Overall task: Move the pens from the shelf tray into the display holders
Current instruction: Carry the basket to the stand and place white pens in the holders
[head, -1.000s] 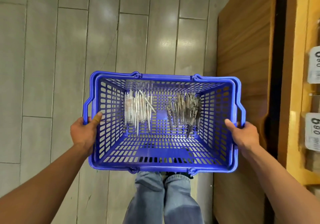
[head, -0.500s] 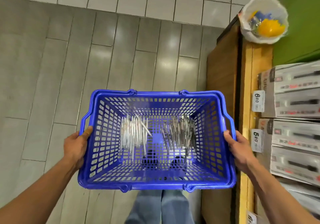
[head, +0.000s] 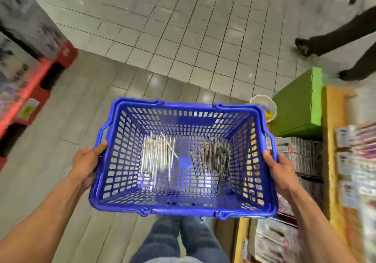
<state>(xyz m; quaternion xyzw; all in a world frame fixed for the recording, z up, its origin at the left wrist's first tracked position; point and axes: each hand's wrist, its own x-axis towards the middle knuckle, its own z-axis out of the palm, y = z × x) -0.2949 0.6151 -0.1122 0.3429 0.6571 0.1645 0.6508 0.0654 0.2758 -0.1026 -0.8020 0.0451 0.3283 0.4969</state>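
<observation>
Person is carrying a blue perforated plastic shopping basket (head: 183, 209) out in front of them, gripping it on both short sides. The left hand (head: 86, 162) is wrapping around the left rim with its thumb hooking over the top edge; the right hand (head: 278, 167) is clutching the right rim the same way, fingers curling under and out of sight.

The pens are lying on the basket floor in two piles: a bundle of light silvery pens (head: 156, 155) on the left and a bundle of darker grey pens (head: 215, 157) on the right, with a few strays slanting off each one.

Around it: grey tiled floor (head: 183, 28), and the carrier's blue jeans (head: 179, 242) are showing under the basket. On the right a yellow wooden shelf unit (head: 333, 161) with blurry boxed stock is sitting just beside the basket's right side, and a green block (head: 297, 108) and a small white tub of colourful bits (head: 264, 108) are sitting past its far right corner. A red-edged display rack (head: 30, 91) is standing off to the left, well apart. Someone else's dark trouser legs and shoes (head: 335, 39) are crossing the aisle up ahead on the right. Lots of motion blur at the edges.
</observation>
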